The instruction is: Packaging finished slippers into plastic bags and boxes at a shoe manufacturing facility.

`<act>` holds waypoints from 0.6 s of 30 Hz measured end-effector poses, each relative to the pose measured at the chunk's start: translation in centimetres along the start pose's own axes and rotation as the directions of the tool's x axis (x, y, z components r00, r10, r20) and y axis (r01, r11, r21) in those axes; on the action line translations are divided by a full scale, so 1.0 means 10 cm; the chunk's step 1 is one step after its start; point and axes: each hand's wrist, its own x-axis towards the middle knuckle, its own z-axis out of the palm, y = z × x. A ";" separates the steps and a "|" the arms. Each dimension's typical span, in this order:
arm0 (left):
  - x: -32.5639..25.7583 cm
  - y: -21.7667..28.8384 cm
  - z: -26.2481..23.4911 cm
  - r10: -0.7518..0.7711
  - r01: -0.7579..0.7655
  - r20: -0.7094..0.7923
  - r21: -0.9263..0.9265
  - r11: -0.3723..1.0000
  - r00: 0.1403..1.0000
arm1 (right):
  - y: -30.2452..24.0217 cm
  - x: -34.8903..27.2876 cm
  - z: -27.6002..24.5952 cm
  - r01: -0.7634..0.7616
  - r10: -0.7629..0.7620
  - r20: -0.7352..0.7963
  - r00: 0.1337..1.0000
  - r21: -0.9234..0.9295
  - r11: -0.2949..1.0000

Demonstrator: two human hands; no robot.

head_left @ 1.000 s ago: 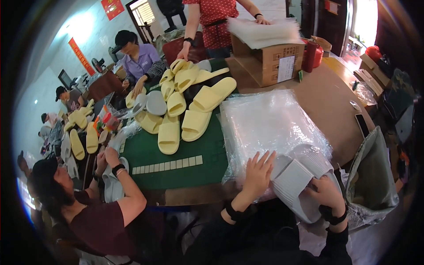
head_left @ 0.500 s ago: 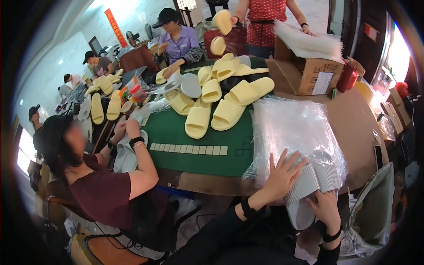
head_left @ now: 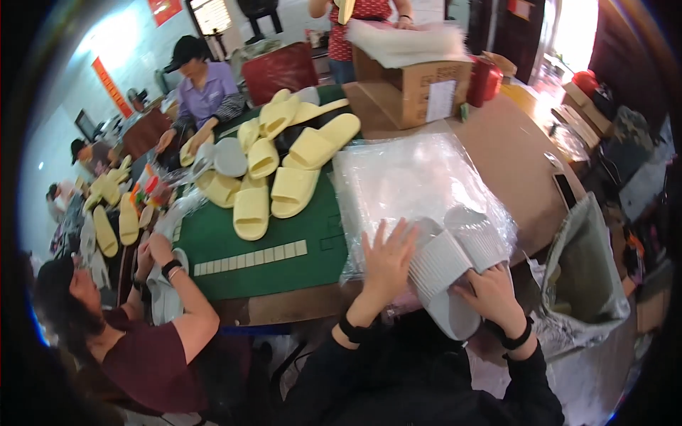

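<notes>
A pair of light grey slippers with ribbed straps lies at the table's front edge, partly on a stack of clear plastic bags point(head_left: 398, 170). My right hand point(head_left: 494, 292) has its fingers tucked under the strap of the right grey slipper point(head_left: 484, 245), its thumb near the footbed of the left one. Beside the left grey slipper point(head_left: 439, 264), my left hand point(head_left: 388, 259) is spread open over the bags. Its fingertips come close to that slipper's strap; whether they touch it I cannot tell.
Several yellow slippers point(head_left: 252, 209) are heaped on a green mat point(head_left: 213, 280) with a row of pale rectangles point(head_left: 250, 257). A cardboard box point(head_left: 433, 92) stands behind the bags, and a phone point(head_left: 565, 190) lies right. A lined bin point(head_left: 590, 263) stands right. Co-workers sit left and stand behind.
My view has swung right, so the table appears farther left. The grey slippers now rest a little farther onto the bags. The standing co-worker's yellow slippers have moved mostly out of view.
</notes>
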 end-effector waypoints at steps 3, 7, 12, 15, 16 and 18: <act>-0.02 0.00 -0.05 -0.112 0.112 0.010 -0.048 0.992 0.994 | 0.02 -0.05 -0.03 0.020 -0.033 0.111 0.993 0.121 0.993; 0.01 0.02 -0.09 -0.074 0.085 0.111 -0.090 0.992 0.991 | 0.01 -0.07 -0.06 -0.035 -0.011 0.259 0.966 0.174 0.984; 0.09 0.03 -0.11 -0.026 0.035 0.173 -0.052 0.998 0.985 | 0.07 -0.04 0.02 0.085 -0.098 0.078 0.992 0.160 0.983; 0.06 0.06 -0.03 0.052 -0.040 0.142 -0.087 0.995 0.988 | 0.08 -0.05 0.04 0.047 -0.048 0.012 0.999 0.081 0.996; 0.05 0.10 0.03 0.100 -0.088 0.115 -0.108 0.990 0.988 | 0.08 -0.07 0.05 -0.045 0.042 0.049 0.998 0.052 0.998; -0.10 0.16 0.07 0.132 -0.132 0.101 -0.010 0.991 0.986 | -0.01 -0.04 0.09 -0.132 0.123 0.131 0.984 0.063 0.989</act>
